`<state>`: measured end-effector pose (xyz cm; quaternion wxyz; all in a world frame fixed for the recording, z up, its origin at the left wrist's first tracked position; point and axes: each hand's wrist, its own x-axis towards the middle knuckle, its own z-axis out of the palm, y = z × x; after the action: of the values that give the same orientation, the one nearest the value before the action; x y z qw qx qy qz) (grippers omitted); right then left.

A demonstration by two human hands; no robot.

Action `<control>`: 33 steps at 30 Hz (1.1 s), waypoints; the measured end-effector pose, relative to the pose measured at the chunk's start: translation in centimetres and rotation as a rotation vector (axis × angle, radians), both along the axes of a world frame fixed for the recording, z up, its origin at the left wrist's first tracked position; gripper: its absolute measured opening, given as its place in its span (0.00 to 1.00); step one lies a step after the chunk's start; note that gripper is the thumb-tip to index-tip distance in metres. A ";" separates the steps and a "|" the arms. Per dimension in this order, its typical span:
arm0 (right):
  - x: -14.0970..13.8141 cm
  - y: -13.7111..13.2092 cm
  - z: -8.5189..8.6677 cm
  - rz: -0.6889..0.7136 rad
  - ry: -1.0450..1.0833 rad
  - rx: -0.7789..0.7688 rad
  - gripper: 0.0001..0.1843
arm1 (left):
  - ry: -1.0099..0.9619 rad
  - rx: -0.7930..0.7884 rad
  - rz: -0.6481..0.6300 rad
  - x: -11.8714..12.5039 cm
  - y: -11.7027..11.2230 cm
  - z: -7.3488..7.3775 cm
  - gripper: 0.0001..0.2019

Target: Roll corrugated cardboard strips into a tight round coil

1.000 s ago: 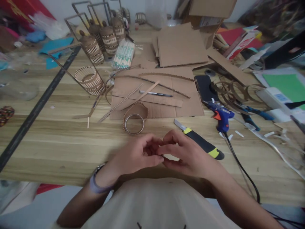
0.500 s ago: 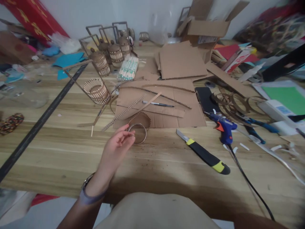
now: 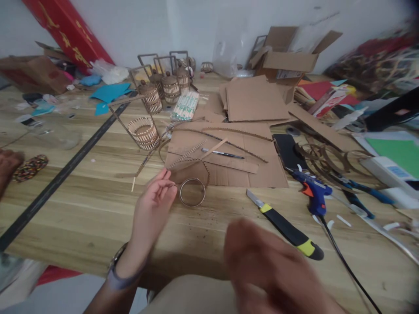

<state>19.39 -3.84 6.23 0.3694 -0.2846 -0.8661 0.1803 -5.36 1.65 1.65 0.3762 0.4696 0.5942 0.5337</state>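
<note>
My left hand (image 3: 156, 196) is closed, thumb and fingers pinched on the end of a thin corrugated cardboard strip (image 3: 208, 171) that bows round to the right. Just beside its fingertips a narrow round ring (image 3: 192, 192) rests on the wooden table, apart from the hand. My right hand (image 3: 265, 266) is low in front of me, smeared by motion, and its fingers cannot be made out. To its right lies a yellow-and-black utility knife (image 3: 286, 226) with its blade out. Behind the ring is a flat cardboard sheet (image 3: 268, 176) bearing a pen (image 3: 222, 153) and loose strips.
A blue hot glue gun (image 3: 314, 189) and pliers (image 3: 366, 192) lie at right. Small lidded baskets (image 3: 172, 89) and an uncovered basket (image 3: 143, 133) stand at back left. Another person's hand (image 3: 8, 168) is at the left edge. A cardboard box (image 3: 288, 61) sits behind.
My right hand has come into view at the lower right. My left hand has drawn a little left, away from the ring. Another person's hand now shows at the left edge.
</note>
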 end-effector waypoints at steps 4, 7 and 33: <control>-2.8 4.1 -2.0 -0.308 -0.147 0.344 0.14 | 0.328 0.186 -0.312 1.8 -2.7 1.7 0.03; -2.6 5.1 -2.8 -0.436 -0.276 0.438 0.18 | 0.319 0.218 -0.576 3.3 -4.1 2.8 0.06; -0.8 2.7 -5.8 -0.380 -0.221 0.136 0.18 | -0.910 -0.512 -0.393 5.3 -2.4 0.3 0.11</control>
<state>18.59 -1.11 0.45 0.3180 -0.4350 -0.8422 0.0165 -0.05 -0.75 1.97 0.7894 0.1872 0.3837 0.4410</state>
